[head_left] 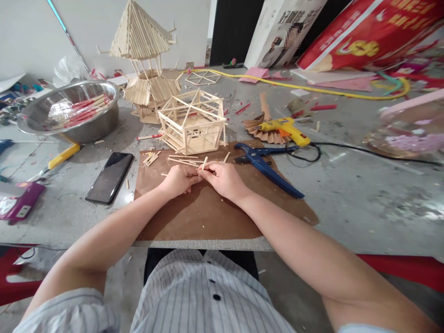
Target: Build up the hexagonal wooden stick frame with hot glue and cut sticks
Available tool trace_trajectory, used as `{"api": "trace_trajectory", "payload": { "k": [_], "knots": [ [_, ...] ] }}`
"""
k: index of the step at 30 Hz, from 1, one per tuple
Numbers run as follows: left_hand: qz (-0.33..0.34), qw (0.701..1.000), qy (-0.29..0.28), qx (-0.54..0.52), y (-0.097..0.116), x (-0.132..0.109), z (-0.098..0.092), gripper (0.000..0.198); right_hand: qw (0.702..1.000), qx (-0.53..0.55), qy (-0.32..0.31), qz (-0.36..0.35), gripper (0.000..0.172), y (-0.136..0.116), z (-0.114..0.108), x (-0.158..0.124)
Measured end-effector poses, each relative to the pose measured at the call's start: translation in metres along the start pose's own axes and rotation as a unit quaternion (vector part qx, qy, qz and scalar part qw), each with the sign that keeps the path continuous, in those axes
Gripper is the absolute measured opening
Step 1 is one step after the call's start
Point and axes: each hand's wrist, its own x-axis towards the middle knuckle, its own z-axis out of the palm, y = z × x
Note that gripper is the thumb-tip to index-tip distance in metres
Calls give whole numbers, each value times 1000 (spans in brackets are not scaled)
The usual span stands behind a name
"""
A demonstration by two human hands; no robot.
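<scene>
Both hands meet over a brown sheet [208, 212] on the table. Between the thumb and fingers of my right hand [227, 179] is a short wooden stick [205, 163], its end pointing up. My left hand [179, 179] is closed, its fingertips pressed up against the right ones; whether it also grips a stick is hidden. Just beyond them lie loose wooden sticks [183, 160] and a pile of short cut pieces [151, 158]. Behind these stands an open hexagonal stick frame [187, 134], with a taller stick pavilion [140, 37] with a pointed roof farther back.
Right of my hands lie a blue cutter [268, 169] and a yellow glue gun [287, 129] with a black cord. To the left are a phone [110, 178], a steel bowl [113, 111] of red-wrapped sticks, a yellow-handled tool [64, 156] and a purple power strip [24, 201].
</scene>
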Motion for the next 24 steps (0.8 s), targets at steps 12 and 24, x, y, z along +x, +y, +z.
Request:
{"api": "trace_trajectory", "payload": {
  "k": [12,24],
  "knots": [
    [5,1000,-2,-29,2,-3,1,22,998,-51,-6,-32,12,1,2,-3],
    [-63,988,-2,-138,3,-4,-6,16,976,-210,41,38,26,-1,-63,-3]
  ]
}}
